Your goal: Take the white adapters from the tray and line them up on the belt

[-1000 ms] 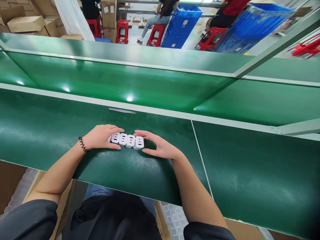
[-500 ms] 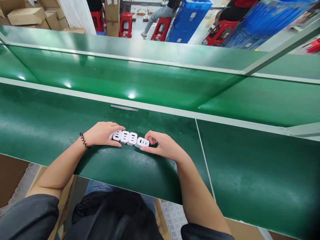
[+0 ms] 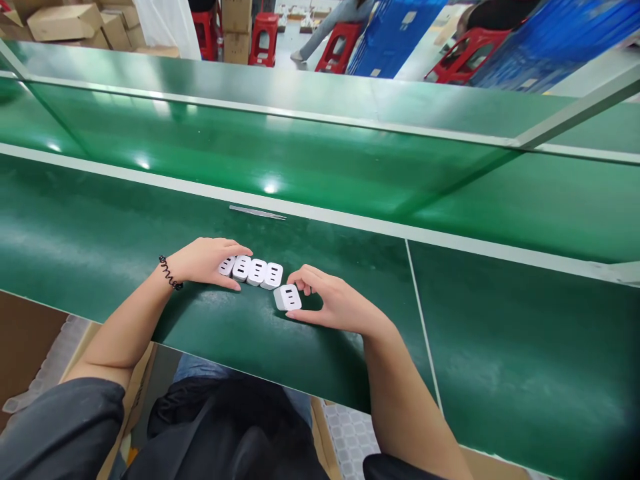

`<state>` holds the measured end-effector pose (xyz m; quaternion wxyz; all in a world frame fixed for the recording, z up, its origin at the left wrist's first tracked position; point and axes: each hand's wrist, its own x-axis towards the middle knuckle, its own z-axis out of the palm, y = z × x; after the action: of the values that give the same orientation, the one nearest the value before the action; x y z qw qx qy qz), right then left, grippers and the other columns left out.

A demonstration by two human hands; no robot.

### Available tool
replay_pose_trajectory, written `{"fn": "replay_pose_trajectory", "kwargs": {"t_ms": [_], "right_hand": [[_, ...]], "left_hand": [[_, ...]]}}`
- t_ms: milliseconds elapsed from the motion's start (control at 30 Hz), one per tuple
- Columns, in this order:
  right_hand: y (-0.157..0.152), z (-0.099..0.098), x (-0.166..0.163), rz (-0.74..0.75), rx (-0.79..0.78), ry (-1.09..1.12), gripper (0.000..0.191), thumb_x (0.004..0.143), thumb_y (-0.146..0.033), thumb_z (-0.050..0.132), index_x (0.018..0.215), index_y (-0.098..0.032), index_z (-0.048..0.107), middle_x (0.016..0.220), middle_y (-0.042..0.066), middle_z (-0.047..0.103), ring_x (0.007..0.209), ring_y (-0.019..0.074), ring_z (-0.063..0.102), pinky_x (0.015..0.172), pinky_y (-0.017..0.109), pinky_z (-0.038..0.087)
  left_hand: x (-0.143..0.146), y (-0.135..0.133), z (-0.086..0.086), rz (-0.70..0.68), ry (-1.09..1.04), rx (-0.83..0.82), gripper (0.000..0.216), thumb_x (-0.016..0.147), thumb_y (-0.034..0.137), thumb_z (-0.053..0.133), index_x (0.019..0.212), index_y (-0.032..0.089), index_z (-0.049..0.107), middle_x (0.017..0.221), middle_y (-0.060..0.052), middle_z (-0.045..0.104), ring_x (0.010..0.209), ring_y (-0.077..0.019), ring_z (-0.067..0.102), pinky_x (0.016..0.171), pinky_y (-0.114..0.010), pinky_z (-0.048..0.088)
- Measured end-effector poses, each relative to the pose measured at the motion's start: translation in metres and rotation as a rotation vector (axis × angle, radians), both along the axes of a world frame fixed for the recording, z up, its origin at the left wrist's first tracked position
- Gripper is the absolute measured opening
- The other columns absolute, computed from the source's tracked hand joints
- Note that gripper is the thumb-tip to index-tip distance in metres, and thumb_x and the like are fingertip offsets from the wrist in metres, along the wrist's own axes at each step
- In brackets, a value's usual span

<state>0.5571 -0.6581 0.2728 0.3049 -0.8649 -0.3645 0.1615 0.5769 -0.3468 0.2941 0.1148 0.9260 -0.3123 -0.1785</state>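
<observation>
Several white USB charger blocks (image 3: 257, 271) stand side by side in a short row on the green worktop, with dark port slots facing up. My left hand (image 3: 206, 259) is closed around the row's left end, thumb on the near side and fingers on the far side; its palm partly covers the leftmost block. Between the thumb and fingers of my right hand (image 3: 336, 299) is a single USB charger (image 3: 290, 298), tilted and a little apart from the row's right end. Its slotted face shows three ports.
Metal tweezers (image 3: 257, 213) lie behind the row, near the pale rail (image 3: 330, 217). A thin seam (image 3: 423, 320) crosses the worktop (image 3: 510, 347) on the right. Below the front edge are boxes with clear plastic trays (image 3: 353, 433). Red stools (image 3: 263, 40) and blue crates (image 3: 387, 40) stand beyond.
The right-hand charger has come away from the row, toward me, and turned so its slotted face shows more. More of the leftmost block is visible at my left hand. The view has shifted slightly.
</observation>
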Motion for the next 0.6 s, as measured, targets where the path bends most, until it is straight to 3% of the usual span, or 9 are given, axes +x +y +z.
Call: {"fn": "replay_pose_trajectory", "kwargs": {"t_ms": [167,300,400,500,600], "right_hand": [[0.001,-0.011,0.004,-0.155,-0.003,-0.127,0.035,0.084,-0.048,0.068,0.107,-0.024,0.057,0.087,0.002,0.060,0.074,0.0176,0.059,0.065,0.031,0.048],[0.003,-0.015,0.005,-0.246,0.034,-0.272,0.050,0.087,-0.052,0.065,0.126,-0.024,0.054,0.099,0.007,0.062,0.083,0.0222,0.063,0.068,0.035,0.053],[0.007,-0.013,0.001,-0.293,0.144,-0.400,0.038,0.093,-0.041,0.059,0.128,-0.026,0.054,0.110,0.010,0.063,0.097,0.0252,0.064,0.080,0.039,0.056],[0.023,-0.008,-0.005,-0.231,0.251,-0.459,0.032,0.096,-0.030,0.055,0.128,-0.027,0.055,0.120,0.011,0.063,0.110,0.0268,0.062,0.095,0.044,0.053],[0.049,0.000,-0.007,-0.080,0.224,-0.415,0.040,0.096,-0.028,0.053,0.136,-0.025,0.050,0.133,0.012,0.061,0.122,0.0290,0.057,0.103,0.048,0.048]], "left_hand": [[-0.002,-0.006,0.000,0.050,0.025,-0.003,0.060,0.082,0.053,0.071,0.129,0.025,0.049,0.127,-0.003,0.063,0.111,-0.0215,0.063,0.084,-0.026,0.045],[-0.001,0.002,0.002,0.065,0.067,-0.029,0.069,0.078,0.053,0.076,0.133,0.025,0.044,0.132,-0.005,0.060,0.115,-0.0227,0.060,0.087,-0.027,0.046],[0.003,0.017,0.003,0.064,0.141,-0.077,0.082,0.074,0.050,0.079,0.141,0.026,0.038,0.140,-0.007,0.054,0.125,-0.0243,0.055,0.097,-0.029,0.044],[0.009,0.030,0.001,0.020,0.227,-0.143,0.084,0.073,0.043,0.082,0.143,0.026,0.039,0.142,-0.008,0.052,0.127,-0.0243,0.052,0.102,-0.031,0.042],[0.013,0.036,-0.002,-0.041,0.258,-0.191,0.082,0.072,0.037,0.082,0.142,0.024,0.041,0.139,-0.009,0.054,0.127,-0.0248,0.052,0.103,-0.032,0.043]]}}
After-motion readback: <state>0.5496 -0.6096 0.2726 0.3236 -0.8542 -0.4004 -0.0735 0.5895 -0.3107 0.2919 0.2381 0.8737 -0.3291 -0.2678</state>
